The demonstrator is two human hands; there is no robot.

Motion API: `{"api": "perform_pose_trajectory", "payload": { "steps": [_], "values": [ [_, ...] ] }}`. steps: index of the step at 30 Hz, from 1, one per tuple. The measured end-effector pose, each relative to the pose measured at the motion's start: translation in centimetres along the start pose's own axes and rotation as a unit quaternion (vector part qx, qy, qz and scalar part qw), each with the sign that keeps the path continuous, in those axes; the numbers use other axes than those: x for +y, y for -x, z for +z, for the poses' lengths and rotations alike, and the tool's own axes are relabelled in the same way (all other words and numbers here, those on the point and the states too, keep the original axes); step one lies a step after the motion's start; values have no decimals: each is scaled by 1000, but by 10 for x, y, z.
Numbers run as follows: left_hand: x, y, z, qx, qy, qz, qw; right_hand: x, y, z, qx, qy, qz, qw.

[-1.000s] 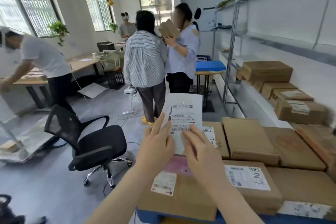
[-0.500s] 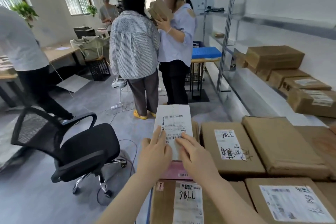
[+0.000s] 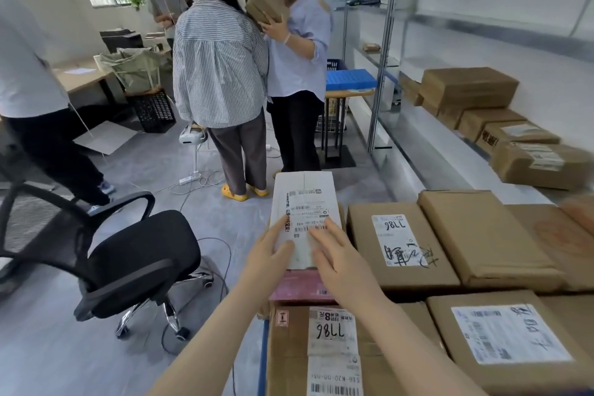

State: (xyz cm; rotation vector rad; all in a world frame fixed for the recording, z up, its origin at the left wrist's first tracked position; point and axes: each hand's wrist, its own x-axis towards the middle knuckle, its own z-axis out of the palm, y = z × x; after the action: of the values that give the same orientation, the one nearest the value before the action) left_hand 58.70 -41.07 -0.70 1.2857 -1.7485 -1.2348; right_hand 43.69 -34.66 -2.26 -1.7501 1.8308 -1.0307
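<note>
Both hands lie on a white parcel (image 3: 305, 199), a flat box with a printed shipping label and barcodes on its upper face. The parcel rests on top of a pink package (image 3: 297, 287) and juts beyond the package's far edge, over the floor side.

The left hand (image 3: 268, 255) lies at the parcel's near left corner, its fingers straight and pointing away and its thumb flat on the label. The right hand (image 3: 336, 255) lies at the near right corner with its fingers (image 3: 323, 233) spread and straight on the top face. Neither hand curls round the parcel. Both press or rest on it with open palms.

Just nearer than the pink package, and touching it, sits a brown carton (image 3: 287, 360) with a long label handwritten "7786". Just right of the pink package lies another labelled carton (image 3: 361, 235), also marked "7786", with more brown cartons (image 3: 482, 235) packed beyond it to the right.

Left of the pink package, on the grey floor, stands a black office chair (image 3: 141, 254). Well beyond the package two people (image 3: 221, 64) stand close together with their backs or sides to the camera, one holding a brown box up. Far right of the package a metal shelf rack (image 3: 384, 74) carries further cartons.
</note>
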Motion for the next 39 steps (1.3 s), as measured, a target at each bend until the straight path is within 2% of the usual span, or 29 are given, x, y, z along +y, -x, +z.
{"api": "perform_pose_trajectory", "payload": {
  "steps": [6,10,14,17,21,25,29,34,39],
  "values": [
    [-2,-6,5,-9,-65,35,997,4,2,-1,8,25,5,1000],
    [-11,1,1,-23,-10,7,1000,3,1,-2,-12,31,0,999],
    [-5,11,-6,-17,-78,-11,997,5,19,-17,12,7,15,1000],
    [17,16,-13,5,-142,46,989,17,51,-45,58,3,43,997],
    [73,17,5,1,-246,162,956,36,111,-104,120,-5,113,986],
    [145,35,109,-95,-246,288,920,59,193,-185,211,39,188,959],
    [190,98,252,-234,-253,393,852,80,301,-264,330,100,268,899],
    [214,214,406,-350,-277,448,775,86,459,-335,439,163,349,812],
    [234,316,509,-427,-294,504,691,88,586,-379,498,183,419,737]
  ]
}}
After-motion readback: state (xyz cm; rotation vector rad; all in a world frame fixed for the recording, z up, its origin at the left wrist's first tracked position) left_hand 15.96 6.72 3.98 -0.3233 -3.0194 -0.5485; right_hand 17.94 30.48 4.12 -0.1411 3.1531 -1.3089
